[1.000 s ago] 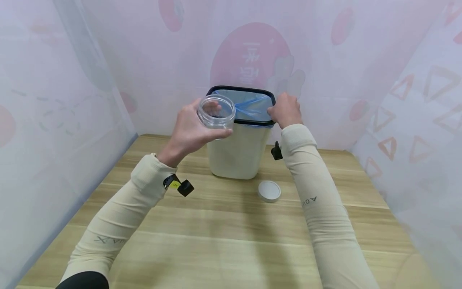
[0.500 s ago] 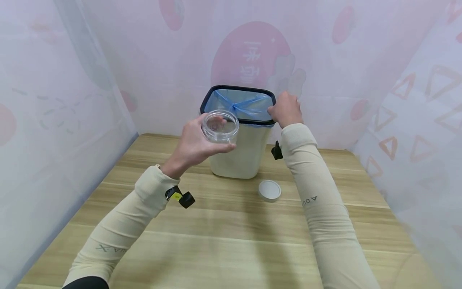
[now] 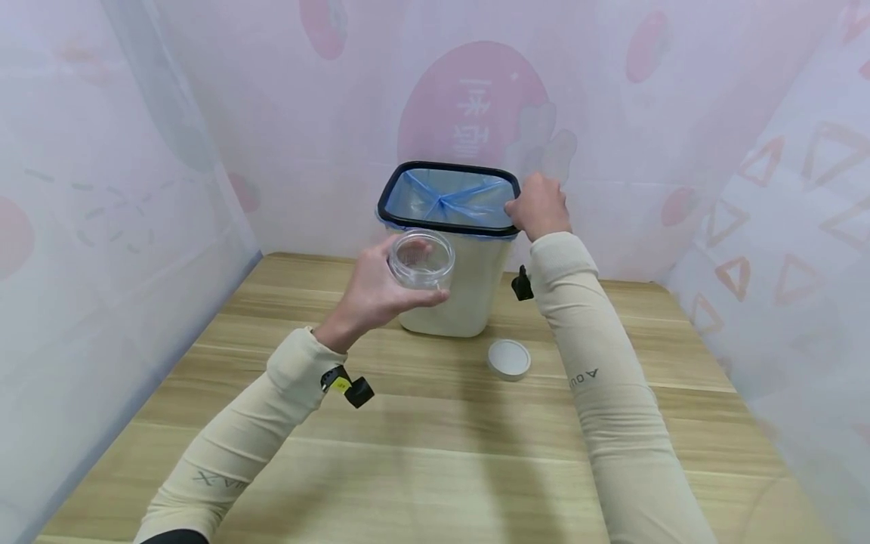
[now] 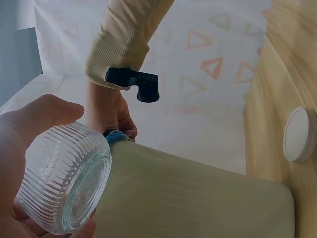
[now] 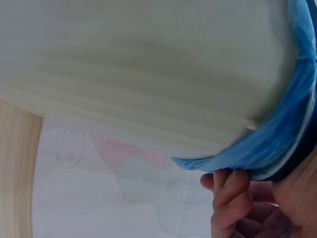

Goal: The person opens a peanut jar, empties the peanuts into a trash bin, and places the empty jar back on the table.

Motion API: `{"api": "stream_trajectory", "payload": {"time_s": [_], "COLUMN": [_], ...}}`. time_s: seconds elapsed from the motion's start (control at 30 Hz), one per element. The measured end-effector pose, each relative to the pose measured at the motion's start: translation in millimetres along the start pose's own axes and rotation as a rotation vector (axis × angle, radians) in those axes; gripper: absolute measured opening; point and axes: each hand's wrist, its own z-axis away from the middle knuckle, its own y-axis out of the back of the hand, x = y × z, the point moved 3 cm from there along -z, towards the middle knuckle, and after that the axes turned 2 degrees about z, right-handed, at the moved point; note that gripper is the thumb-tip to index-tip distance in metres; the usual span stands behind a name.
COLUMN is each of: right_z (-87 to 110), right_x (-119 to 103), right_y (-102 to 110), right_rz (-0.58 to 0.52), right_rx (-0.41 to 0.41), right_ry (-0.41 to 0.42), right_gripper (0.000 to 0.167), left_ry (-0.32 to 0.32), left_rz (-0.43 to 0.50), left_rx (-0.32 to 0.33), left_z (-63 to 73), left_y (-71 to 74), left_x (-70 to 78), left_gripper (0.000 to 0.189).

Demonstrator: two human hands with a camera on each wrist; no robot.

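Note:
In my left hand (image 3: 372, 291) I grip a clear ribbed glass jar (image 3: 423, 261), its open mouth facing up and toward me in the head view. The left wrist view shows the ribbed side and round base of the jar (image 4: 64, 178), with my thumb and fingers around it. Just behind the jar stands a cream trash bin (image 3: 469, 287) with a black rim (image 3: 448, 225) and a blue bag (image 3: 435, 198) lining it. My right hand (image 3: 541, 208) grips the bin's right rim, fingers curled under the edge beside the bag's fold (image 5: 257, 148) in the right wrist view.
A round white lid (image 3: 509, 357) lies on the wooden table (image 3: 408, 446), in front of the bin and to its right. Printed white curtains (image 3: 306, 121) enclose the back and both sides. Black cameras are strapped to both wrists.
My left hand, holding the jar, has moved down and slightly right, from over the bin's front left rim to in front of the bin's wall. The right hand stays on the rim.

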Motion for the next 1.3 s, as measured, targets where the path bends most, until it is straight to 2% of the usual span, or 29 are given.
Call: {"api": "stream_trajectory", "payload": {"time_s": [0.33,0.67,1.07,1.3], "right_z": [0.4,1.6,-0.4,-1.2], "right_x": [-0.8,-0.1,1.7,2.5], "right_y": [-0.2,-0.8,-0.6,-1.3], "right_rz": [0.005,-0.004,-0.013,-0.009], "right_rx": [0.004,0.006,0.007,0.009], "right_ry": [0.001,0.005,0.011,0.015], "right_gripper": [0.028,0.027,0.026,0.026], "left_ry": [0.066,0.124,0.157,0.181], "left_rz": [0.029,-0.008,0.005,0.059], "left_rx": [-0.025,-0.033,-0.07,-0.106], "left_z": [8.3,14.7,23.6,30.3], "left_y": [-11.0,-20.3,-36.1,-46.6], "left_x": [-16.4,-34.6,-56.4,-66.1], "left_gripper": [0.073,0.073,0.077,0.08]}}
